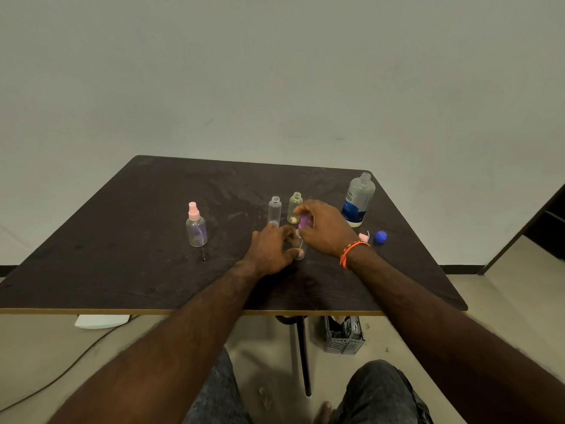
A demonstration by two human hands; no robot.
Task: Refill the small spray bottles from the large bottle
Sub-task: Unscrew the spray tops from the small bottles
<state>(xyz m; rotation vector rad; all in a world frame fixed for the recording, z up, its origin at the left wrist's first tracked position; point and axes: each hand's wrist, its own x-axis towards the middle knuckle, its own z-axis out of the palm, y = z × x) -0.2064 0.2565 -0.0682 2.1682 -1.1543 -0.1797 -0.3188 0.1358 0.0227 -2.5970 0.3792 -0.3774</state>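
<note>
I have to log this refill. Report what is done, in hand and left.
Done: the large bottle is uncapped, its blue cap on the table; the pink-topped bottle is closed. In hand: left hand holds a small bottle while right hand works its purple top. Left: the clear bottle and greenish bottle stand open.

Both hands meet mid-table: the left hand grips a small clear bottle, the right hand pinches a purple spray cap right above it. At twelve o'clock stand two open small bottles, one clear, one greenish. The large bottle stands uncapped at two o'clock, its blue cap on the dark table. A pink-topped spray bottle stands at nine o'clock.
</note>
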